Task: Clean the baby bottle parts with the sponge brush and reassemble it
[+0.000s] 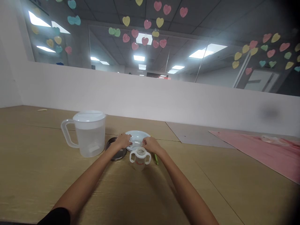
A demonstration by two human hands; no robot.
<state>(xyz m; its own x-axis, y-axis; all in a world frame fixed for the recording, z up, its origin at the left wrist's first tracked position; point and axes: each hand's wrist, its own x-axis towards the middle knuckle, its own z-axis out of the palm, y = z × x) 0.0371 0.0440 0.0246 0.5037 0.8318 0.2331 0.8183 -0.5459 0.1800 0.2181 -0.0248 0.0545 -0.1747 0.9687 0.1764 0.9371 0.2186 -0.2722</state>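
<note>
Both of my hands are at a white basin (142, 133) on the table. My left hand (123, 140) lies over its left side, with the fingers stretched toward the inside. From the right, my right hand (152, 145) reaches in with fingers bent together; what they pinch is too small to tell. Between the hands, a clear see-through piece (137, 143) shows in the basin. Just in front stands an uncapped baby bottle (140, 161) with two white handles, upright and untouched. A round metal dish (119, 155) sits partly under my left forearm.
A lidded translucent pitcher (91, 137) with its handle to the left stands left of the basin. Beside my right wrist lies a green stick-like thing (156, 159). A pink cloth (262, 153) covers the far right, with clear plastic (274, 140) on it. A white wall (140, 97) rises behind.
</note>
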